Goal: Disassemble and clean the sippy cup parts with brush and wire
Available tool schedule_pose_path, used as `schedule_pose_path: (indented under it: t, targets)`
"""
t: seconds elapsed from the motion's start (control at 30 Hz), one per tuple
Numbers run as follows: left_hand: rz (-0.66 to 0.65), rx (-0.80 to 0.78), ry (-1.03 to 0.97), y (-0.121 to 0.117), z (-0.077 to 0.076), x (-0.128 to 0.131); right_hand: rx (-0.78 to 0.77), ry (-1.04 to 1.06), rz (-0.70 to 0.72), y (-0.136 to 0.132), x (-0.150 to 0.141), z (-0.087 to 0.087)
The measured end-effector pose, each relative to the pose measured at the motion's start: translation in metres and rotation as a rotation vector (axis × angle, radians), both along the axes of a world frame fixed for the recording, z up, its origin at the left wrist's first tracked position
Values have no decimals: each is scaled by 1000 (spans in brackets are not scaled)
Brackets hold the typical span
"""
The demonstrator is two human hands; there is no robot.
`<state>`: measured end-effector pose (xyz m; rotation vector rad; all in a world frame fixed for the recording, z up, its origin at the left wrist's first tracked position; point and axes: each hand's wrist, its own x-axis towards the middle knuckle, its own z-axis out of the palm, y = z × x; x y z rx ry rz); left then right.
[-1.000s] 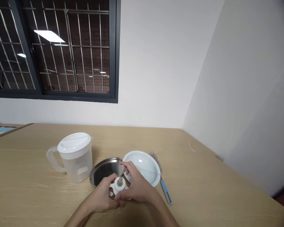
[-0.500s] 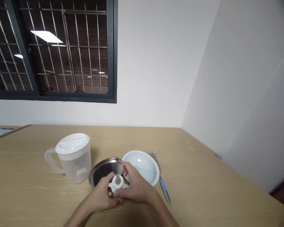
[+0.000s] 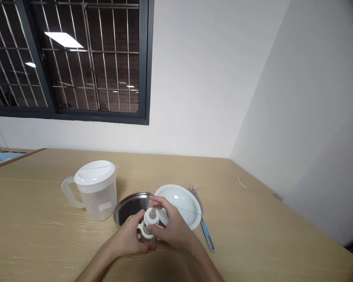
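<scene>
While the bottle [image 3: 147,235] is held in the closed grip of the left hand [image 3: 131,238], its cap [image 3: 151,216] is pinched by the right hand [image 3: 174,227]; just beyond, on the bench [image 3: 264,239], a tray [image 3: 132,208] and bowl [image 3: 188,205] are seen.

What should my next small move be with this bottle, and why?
I'd probably lift the white collar and nipple clear of the bottle: your right hand grips the collar, which seems to stand above the handle ring, while your left hand holds the bottle below.
</scene>
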<state>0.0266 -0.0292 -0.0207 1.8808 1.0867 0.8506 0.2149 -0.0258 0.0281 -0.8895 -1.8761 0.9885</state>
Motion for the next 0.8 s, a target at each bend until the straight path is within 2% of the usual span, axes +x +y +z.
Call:
schedule_pose_path:
  t: [0.23, 0.37, 0.6, 0.8]
  targets:
    - [-5, 26, 71, -2, 9, -2, -36, 212, -64, 7, 9, 0]
    - [-15, 58, 13, -2, 8, -5, -19, 285, -92, 7, 7, 1]
    - [90, 370, -95, -1, 10, 0, -33, 269, -16, 3, 1, 3]
    - [145, 339, -106, -3, 5, 5, -80, 312, -13, 2, -5, 0]
